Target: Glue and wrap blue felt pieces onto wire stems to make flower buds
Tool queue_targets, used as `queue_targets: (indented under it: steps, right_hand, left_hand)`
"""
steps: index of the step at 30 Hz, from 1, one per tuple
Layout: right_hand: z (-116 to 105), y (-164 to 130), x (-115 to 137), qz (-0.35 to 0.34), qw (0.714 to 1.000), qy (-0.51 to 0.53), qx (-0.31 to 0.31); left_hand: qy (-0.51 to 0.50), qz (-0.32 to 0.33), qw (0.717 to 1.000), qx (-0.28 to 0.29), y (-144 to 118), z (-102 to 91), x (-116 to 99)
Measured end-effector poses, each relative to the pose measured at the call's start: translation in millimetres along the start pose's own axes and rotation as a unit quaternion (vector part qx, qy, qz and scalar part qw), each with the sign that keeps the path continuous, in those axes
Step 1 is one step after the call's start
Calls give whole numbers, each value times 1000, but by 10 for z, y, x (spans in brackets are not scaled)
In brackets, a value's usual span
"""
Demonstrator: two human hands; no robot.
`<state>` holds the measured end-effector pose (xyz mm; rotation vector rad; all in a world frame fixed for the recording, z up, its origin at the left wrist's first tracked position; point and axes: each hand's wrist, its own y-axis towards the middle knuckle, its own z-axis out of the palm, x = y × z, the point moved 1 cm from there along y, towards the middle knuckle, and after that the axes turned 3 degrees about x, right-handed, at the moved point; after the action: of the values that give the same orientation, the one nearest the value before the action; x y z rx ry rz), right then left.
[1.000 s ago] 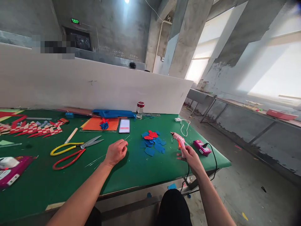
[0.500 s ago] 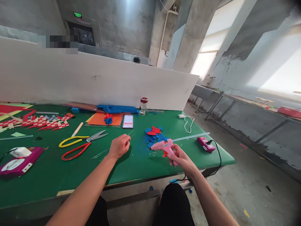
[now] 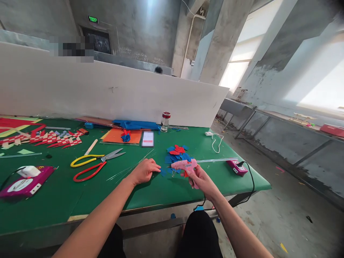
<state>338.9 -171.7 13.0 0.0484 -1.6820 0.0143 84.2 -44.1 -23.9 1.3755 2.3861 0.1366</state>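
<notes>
A pink glue gun (image 3: 186, 165), pointing left, is held nearly level over scattered blue and red pieces (image 3: 178, 156).

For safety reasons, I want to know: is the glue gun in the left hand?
No, the right hand holds the glue gun by its handle.

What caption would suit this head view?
Right hand gripping a pink glue gun, left hand near its nozzle, with blue and red pieces and scissors on a green tabletop.
</notes>
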Motion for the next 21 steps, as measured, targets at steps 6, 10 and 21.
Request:
queue_targets:
  steps: [6, 10, 21]
  right_hand:
    - [-7, 5, -130, 32, 994, -98, -27]
    - [-22, 10, -206, 19, 987, -160, -4]
    - [26, 98, -105, -53, 943, -327, 25]
  left_hand:
    - [-24, 31, 999, 11, 6, 38, -10]
    - [-29, 34, 999, 12, 14, 42, -3]
    - [-30, 40, 999, 8, 21, 60, 0]
